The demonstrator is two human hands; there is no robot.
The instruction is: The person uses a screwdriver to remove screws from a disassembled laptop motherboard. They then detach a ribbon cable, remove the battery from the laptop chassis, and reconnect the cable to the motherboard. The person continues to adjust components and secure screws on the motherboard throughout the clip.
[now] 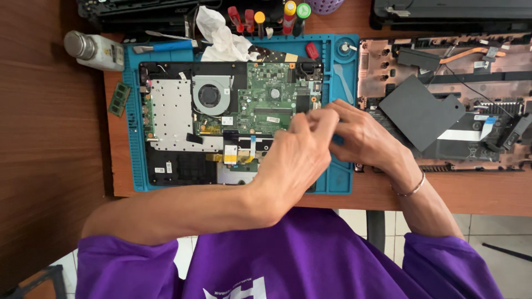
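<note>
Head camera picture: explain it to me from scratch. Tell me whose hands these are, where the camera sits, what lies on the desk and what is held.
The camera is worn on a person's head and looks down, so the arms and purple shirt at the bottom belong to the wearer. The left hand and right hand meet, fingertips together, over the right edge of an opened laptop, whose green circuit board and round fan are exposed. Whether they pinch something small is hidden. The laptop rests on a blue mat on a wooden desk. To the right lies the laptop's removed cover, inner side up. Along the far edge are screwdrivers, a crumpled tissue and a small bottle.
</note>
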